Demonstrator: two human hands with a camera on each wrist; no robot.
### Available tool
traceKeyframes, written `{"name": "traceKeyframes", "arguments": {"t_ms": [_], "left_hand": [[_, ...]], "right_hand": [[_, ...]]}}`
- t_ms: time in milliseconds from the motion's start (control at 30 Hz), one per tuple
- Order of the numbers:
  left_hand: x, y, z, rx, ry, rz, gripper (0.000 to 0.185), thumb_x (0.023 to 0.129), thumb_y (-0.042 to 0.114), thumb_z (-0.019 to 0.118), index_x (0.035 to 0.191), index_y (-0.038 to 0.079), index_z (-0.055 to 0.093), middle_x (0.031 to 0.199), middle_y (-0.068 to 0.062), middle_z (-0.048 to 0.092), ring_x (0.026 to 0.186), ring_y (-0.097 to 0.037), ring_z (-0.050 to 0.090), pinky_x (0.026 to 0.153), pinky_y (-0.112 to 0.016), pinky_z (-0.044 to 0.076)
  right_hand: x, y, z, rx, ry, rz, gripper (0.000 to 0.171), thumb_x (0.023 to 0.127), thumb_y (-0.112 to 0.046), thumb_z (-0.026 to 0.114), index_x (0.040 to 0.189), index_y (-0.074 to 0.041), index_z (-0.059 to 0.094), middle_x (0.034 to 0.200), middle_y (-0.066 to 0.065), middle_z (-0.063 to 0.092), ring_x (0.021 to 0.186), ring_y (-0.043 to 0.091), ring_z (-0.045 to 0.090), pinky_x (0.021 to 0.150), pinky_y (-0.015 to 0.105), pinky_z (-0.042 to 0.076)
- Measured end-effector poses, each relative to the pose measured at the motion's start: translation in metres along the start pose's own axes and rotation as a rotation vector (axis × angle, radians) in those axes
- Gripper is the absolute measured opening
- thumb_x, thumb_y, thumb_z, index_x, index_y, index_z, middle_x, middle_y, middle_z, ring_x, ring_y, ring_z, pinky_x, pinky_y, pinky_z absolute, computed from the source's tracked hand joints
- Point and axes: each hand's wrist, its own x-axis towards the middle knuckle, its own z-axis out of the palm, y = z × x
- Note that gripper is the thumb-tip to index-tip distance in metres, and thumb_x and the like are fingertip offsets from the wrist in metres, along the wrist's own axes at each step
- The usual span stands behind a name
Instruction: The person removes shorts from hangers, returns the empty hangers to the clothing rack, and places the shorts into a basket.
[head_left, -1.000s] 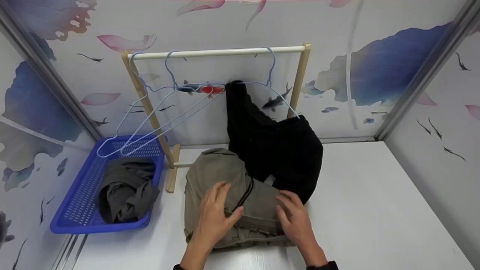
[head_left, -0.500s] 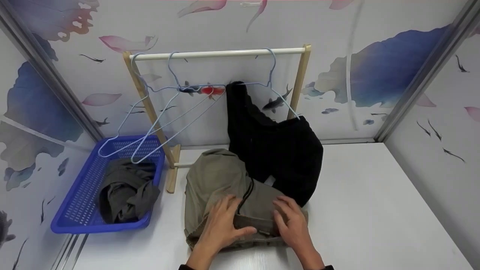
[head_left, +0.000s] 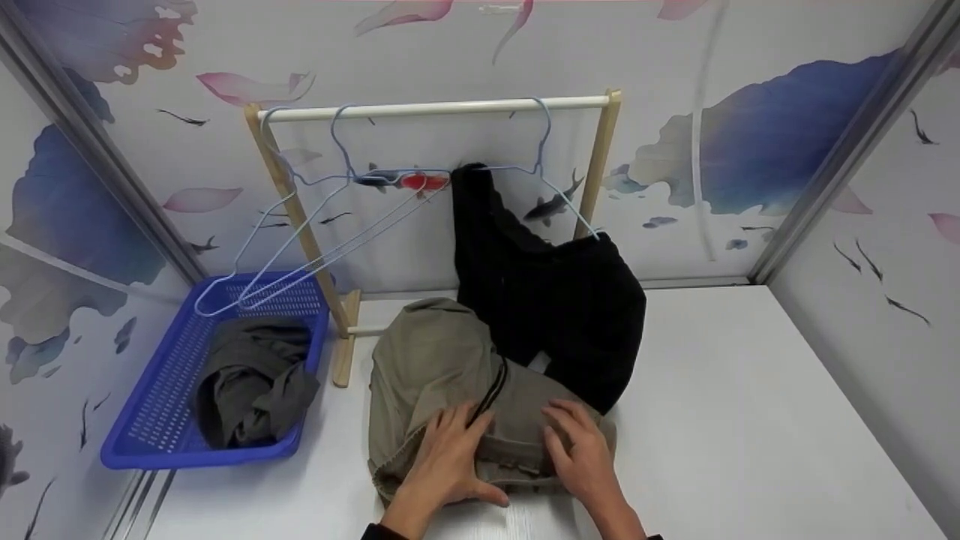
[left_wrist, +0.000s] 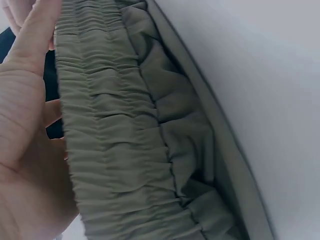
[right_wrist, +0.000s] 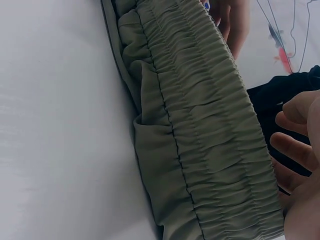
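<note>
So the olive pants (head_left: 427, 349) are right under both sets of fingers, lying on the table (head_left: 750, 420) with the gathered waistband (left_wrist: 107, 125) running along beside the palms. Left hand (head_left: 450, 457) is loose: fingertips on the cloth by the black cord (head_left: 491, 386), thumb spread well away, pointing toward the other hand. Right hand (head_left: 583, 454) has its fingers softly bent and a bit apart around the other end of the waistband; can't tell how firmly they're touching. Just beyond the right fingertips hangs a black garment (head_left: 555, 300) on the rack (head_left: 435, 107). Left of the left fingers there's a blue basket (head_left: 202, 457) with gray cloth (head_left: 255, 382), bare hangers (head_left: 335, 139) above.
</note>
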Motion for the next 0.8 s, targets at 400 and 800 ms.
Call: {"name": "traceKeyframes", "arguments": {"t_ms": [400, 800], "left_hand": [[0.012, -0.003, 0.009, 0.074, 0.047, -0.033, 0.124, 0.056, 0.068, 0.093, 0.156, 0.015, 0.045, 0.153, -0.019, 0.043, 0.139, -0.040, 0.045, 0.109, -0.061, 0.040], [0.032, -0.005, 0.011, 0.108, -0.004, -0.126, 0.128, 0.052, 0.067, 0.096, 0.158, 0.019, 0.042, 0.161, -0.023, 0.034, 0.145, -0.052, 0.034, 0.111, -0.070, 0.032]], "right_hand": [[-0.003, 0.003, 0.005, 0.012, 0.005, -0.004, 0.024, 0.091, 0.003, 0.070, 0.115, 0.000, 0.074, 0.122, 0.013, 0.067, 0.110, 0.030, 0.067, 0.089, 0.051, 0.055], [-0.005, 0.002, 0.006, 0.001, 0.013, 0.011, 0.024, 0.091, 0.003, 0.070, 0.114, -0.001, 0.075, 0.122, 0.011, 0.068, 0.111, 0.030, 0.067, 0.091, 0.051, 0.054]]}}
